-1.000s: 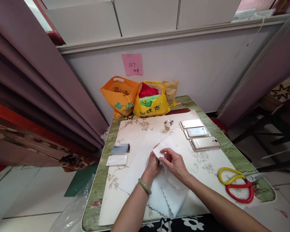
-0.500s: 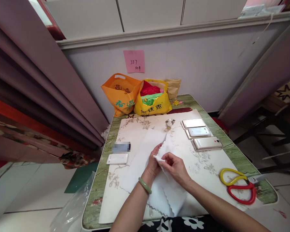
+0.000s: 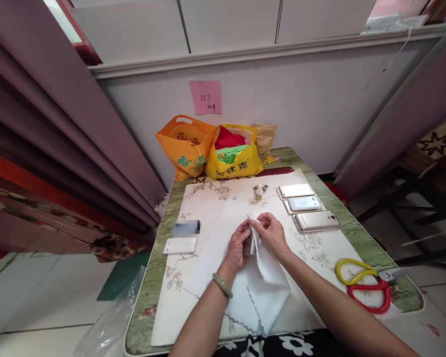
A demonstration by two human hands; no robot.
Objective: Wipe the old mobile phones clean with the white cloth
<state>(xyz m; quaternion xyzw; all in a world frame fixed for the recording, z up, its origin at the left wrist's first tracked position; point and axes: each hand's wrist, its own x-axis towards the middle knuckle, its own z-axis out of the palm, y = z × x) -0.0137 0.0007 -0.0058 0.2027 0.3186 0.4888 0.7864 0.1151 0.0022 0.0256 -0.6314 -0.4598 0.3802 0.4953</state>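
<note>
A white cloth [image 3: 262, 290] with wavy-cut edges hangs from my two hands over the middle of the table. My left hand [image 3: 238, 243], a green bangle [image 3: 222, 285] at its wrist, is closed at the cloth's upper part. Between the hands a narrow silver-grey object [image 3: 249, 246] shows, mostly hidden by fingers and cloth; I cannot make out its kind. My right hand [image 3: 271, 233] pinches the cloth's raised top edge, with the fingertips of both hands nearly touching. More white cloth [image 3: 215, 258] lies flat beneath, on the flowered table cover [image 3: 167, 307].
Several phones [image 3: 317, 220] lie at the right, and a white phone [image 3: 180, 245] lies at the left below a blurred-out object [image 3: 186, 228]. Scissors [image 3: 367, 282] with yellow and red handles rest near the right edge. An orange bag [image 3: 188, 148] and a yellow bag [image 3: 234, 166] stand behind.
My right hand has moved up and slightly right, lifting the cloth's edge into a standing fold. The silver-grey object has come into view between my hands.
</note>
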